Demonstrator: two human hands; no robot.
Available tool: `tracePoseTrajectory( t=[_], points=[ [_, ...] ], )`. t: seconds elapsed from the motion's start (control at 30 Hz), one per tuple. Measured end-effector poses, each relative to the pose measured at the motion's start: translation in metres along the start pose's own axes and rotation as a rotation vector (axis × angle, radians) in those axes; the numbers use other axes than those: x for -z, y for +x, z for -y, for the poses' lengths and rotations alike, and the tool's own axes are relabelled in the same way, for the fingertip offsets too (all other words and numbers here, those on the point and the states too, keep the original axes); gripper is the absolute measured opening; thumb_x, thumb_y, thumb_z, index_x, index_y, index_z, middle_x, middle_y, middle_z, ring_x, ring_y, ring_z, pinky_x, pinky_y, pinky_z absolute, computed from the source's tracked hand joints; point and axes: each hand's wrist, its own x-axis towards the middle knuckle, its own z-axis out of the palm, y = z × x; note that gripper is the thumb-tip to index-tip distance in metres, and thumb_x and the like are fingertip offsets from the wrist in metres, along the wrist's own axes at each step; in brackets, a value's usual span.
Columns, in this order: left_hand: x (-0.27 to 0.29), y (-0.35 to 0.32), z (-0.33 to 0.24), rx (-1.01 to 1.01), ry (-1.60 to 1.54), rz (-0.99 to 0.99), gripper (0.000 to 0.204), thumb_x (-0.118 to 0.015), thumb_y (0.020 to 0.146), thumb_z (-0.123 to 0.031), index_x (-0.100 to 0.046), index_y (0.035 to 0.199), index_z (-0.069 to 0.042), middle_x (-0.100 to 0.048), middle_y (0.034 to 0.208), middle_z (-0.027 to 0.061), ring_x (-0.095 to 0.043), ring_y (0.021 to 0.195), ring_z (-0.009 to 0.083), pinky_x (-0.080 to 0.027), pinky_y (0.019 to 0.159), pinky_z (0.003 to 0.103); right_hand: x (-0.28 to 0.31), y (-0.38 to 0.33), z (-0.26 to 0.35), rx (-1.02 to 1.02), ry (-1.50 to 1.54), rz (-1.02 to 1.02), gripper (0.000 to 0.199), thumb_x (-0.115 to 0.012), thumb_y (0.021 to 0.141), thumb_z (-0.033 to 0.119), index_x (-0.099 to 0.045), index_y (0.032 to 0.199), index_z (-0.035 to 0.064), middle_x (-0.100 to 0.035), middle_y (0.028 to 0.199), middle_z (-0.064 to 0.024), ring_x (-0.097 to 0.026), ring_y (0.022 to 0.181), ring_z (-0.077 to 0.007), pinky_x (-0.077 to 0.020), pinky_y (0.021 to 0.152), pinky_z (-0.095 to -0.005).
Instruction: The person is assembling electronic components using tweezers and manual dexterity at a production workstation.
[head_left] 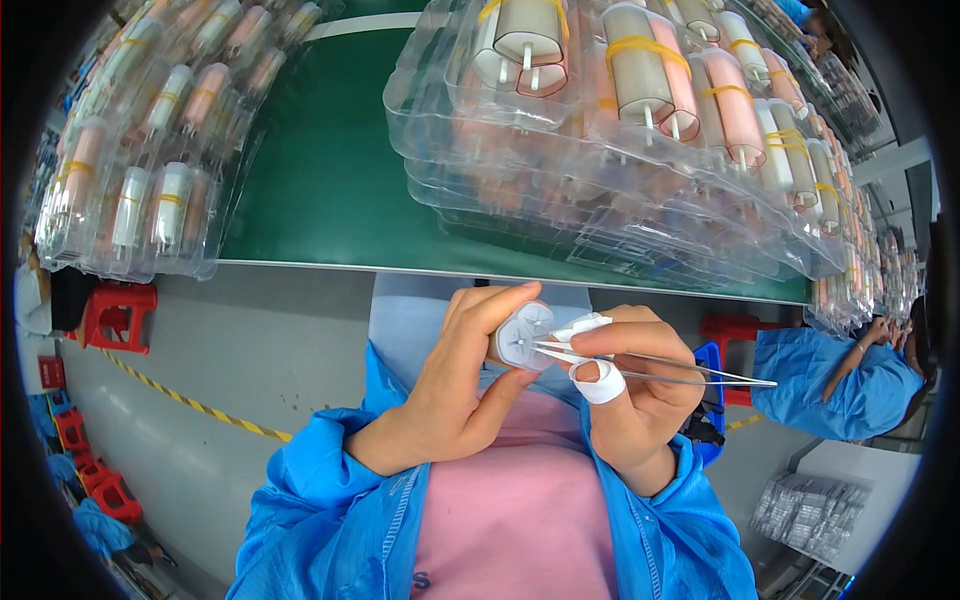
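Head view shows my left hand (455,395) clamped around a small white cylinder (525,336), held end-on at centre. My right hand (635,400), closed on metal tweezers (650,362), touches its end from 3 o'clock. It looks light, stiff, perhaps fragile at the thin pins; grip its sides. Trays (610,130) rest on the green counter (320,170) at 12.

Both forearms in blue sleeves rise from six o'clock, meeting near the centre. The left hand (470,385) is curled, thumb and fingers pinched closed around what it holds. The right hand (640,395) is at three o'clock of it, fingers pinched shut, white wraps on fingertips.
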Motion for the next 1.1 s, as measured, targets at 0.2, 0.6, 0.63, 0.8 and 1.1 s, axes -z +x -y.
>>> tracePoseTrajectory(
  t=[0.2, 0.6, 0.63, 0.8, 1.1],
  points=[
    [0.0023, 0.0046, -0.0013, -0.101, 0.184, 0.040, 0.066, -0.064, 0.069, 0.009, -0.038, 0.130, 0.003, -0.047, 0.118, 0.0198, -0.045, 0.101, 0.0353, -0.039, 0.085, 0.040, -0.0007, 0.0019, -0.0019, 0.012, -0.017, 0.005, 0.017, -0.072, 0.073, 0.000, -0.065, 0.089, -0.0021, -0.066, 0.084, -0.0146, -0.064, 0.073, -0.0182, -0.0496, 0.064, -0.0250],
    [0.0072, 0.0050, 0.0036, -0.175, 0.298, 0.016, 0.057, -0.060, 0.077, 0.004, -0.038, 0.130, 0.003, -0.052, 0.113, 0.0195, -0.050, 0.099, 0.0274, -0.042, 0.086, 0.034, -0.0011, -0.0001, -0.0074, 0.040, 0.041, -0.023, 0.017, -0.070, 0.073, -0.002, -0.064, 0.089, -0.0041, -0.065, 0.084, -0.0147, -0.063, 0.072, -0.0178, -0.0494, 0.063, -0.0242],
    [0.0070, 0.0052, 0.0036, -0.178, 0.302, 0.011, 0.057, -0.061, 0.077, 0.004, -0.038, 0.130, 0.003, -0.052, 0.113, 0.0195, -0.050, 0.099, 0.0275, -0.042, 0.086, 0.034, -0.0015, -0.0002, -0.0060, 0.018, 0.035, -0.024, 0.017, -0.070, 0.073, -0.002, -0.064, 0.089, -0.0042, -0.065, 0.084, -0.0148, -0.063, 0.073, -0.0179, -0.0496, 0.064, -0.0243],
    [0.0060, 0.0064, 0.0018, -0.194, 0.338, 0.002, 0.057, -0.061, 0.077, 0.004, -0.039, 0.129, 0.003, -0.053, 0.112, 0.0192, -0.050, 0.099, 0.0283, -0.041, 0.086, 0.035, -0.0031, 0.0023, -0.0018, 0.017, -0.007, -0.002, 0.017, -0.070, 0.073, -0.002, -0.064, 0.089, -0.0039, -0.065, 0.083, -0.0148, -0.063, 0.073, -0.0181, -0.0496, 0.065, -0.0248],
    [0.0041, 0.0056, 0.0022, -0.191, 0.282, 0.012, 0.065, -0.065, 0.066, 0.011, -0.042, 0.127, 0.003, -0.048, 0.115, 0.0191, -0.047, 0.097, 0.0351, -0.041, 0.081, 0.040, 0.0006, 0.0056, -0.0031, 0.065, -0.072, 0.084, 0.014, -0.069, 0.075, -0.001, -0.064, 0.088, -0.0036, -0.066, 0.081, -0.0138, -0.063, 0.073, -0.0184, -0.0493, 0.063, -0.0249]
  ],
)
